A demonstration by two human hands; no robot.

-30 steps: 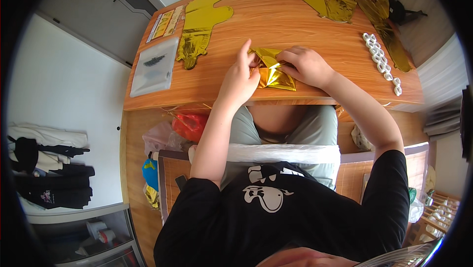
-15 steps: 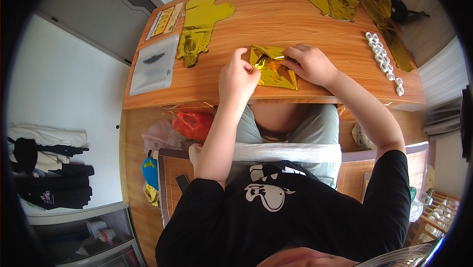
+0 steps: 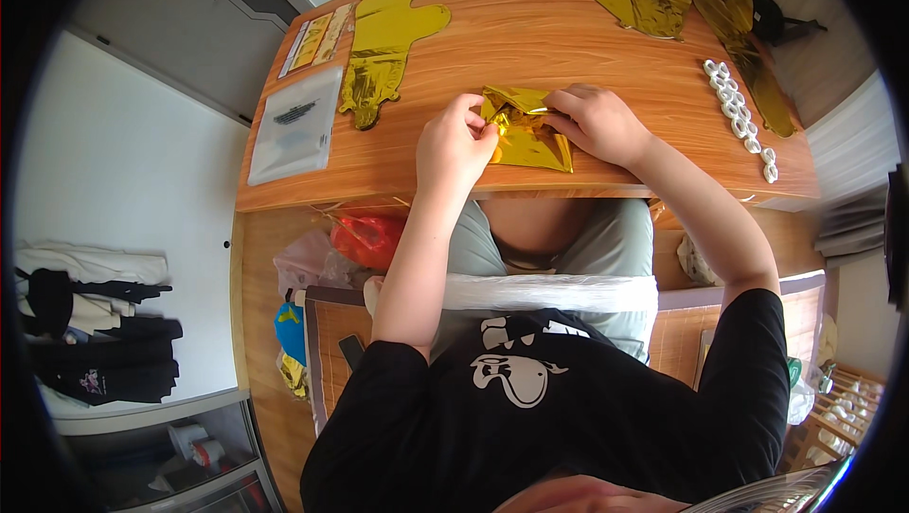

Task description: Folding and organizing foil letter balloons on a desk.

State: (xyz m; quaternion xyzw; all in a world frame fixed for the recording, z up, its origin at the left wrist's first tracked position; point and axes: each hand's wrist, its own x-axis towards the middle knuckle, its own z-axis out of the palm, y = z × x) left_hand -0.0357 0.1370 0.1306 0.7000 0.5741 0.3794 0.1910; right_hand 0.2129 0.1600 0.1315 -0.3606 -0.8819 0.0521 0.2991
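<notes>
A folded piece of shiny gold foil (image 3: 535, 155), which looks like a flat foil balloon, lies near the front edge of the wooden table (image 3: 530, 30). My left hand (image 3: 454, 142) pinches its left side between thumb and fingers. On the opposite side my right hand (image 3: 603, 125) is closed on the upper right part, its fingertips partly hidden by the foil. Something small and white shows beside the right fingertips; I cannot make out what it is. Between the two hands the foil is crumpled and bunched up.
Flat gold foil balloons lie at the back left (image 3: 402, 16) and back right (image 3: 653, 6). A row of white ribbon coils (image 3: 734, 110) runs along the right side. Clear plastic bags (image 3: 308, 139) and a printed card packet (image 3: 317, 39) are at the left edge.
My left hand has shifted slightly left and its fingers have curled in more on the foil. The right hand stays nearly in place.
</notes>
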